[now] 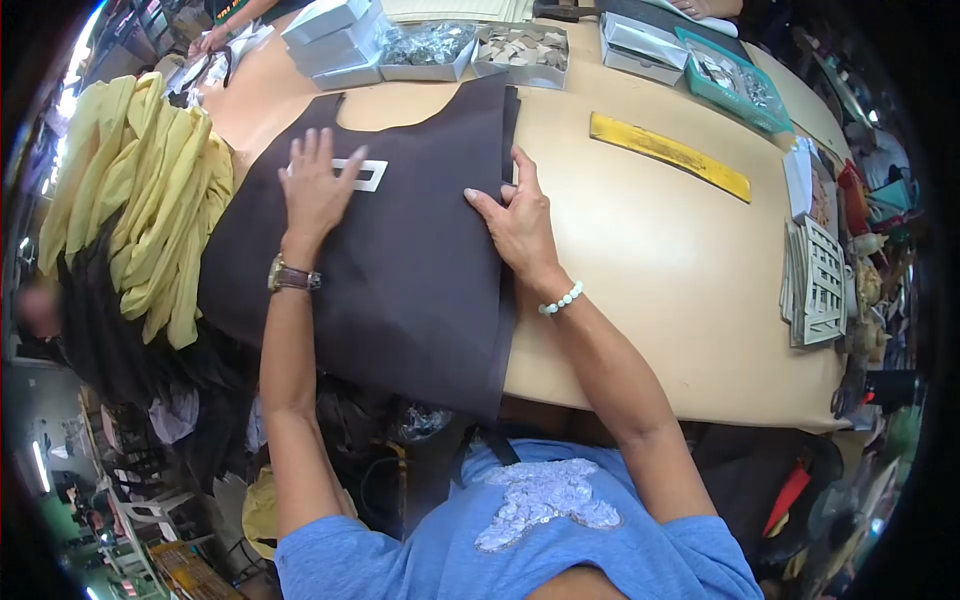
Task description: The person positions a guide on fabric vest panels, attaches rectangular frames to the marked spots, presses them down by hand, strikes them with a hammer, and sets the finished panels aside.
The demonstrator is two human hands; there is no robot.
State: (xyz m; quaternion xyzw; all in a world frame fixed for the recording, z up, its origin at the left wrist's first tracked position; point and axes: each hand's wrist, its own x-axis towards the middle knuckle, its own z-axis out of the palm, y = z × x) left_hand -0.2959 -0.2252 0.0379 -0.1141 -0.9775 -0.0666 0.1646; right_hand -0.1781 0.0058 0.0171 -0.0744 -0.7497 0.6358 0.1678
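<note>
Dark cut fabric [420,270] lies in a stack on the table, its lower part over the front edge. My left hand [318,190] rests on it with spread fingers, partly over a white rectangular frame piece [371,176]. At the fabric's right edge is my right hand [518,222], thumb and forefinger apart, the thumb on the fabric; its other fingers are curled and partly hidden. I see nothing held in it.
Yellow fabric [150,210] hangs in a heap at the left. A yellow strip [670,156] lies on the tabletop [650,290]. Boxes of small parts [520,55] and a teal basket [735,82] stand behind; other people's hands show at the far edge.
</note>
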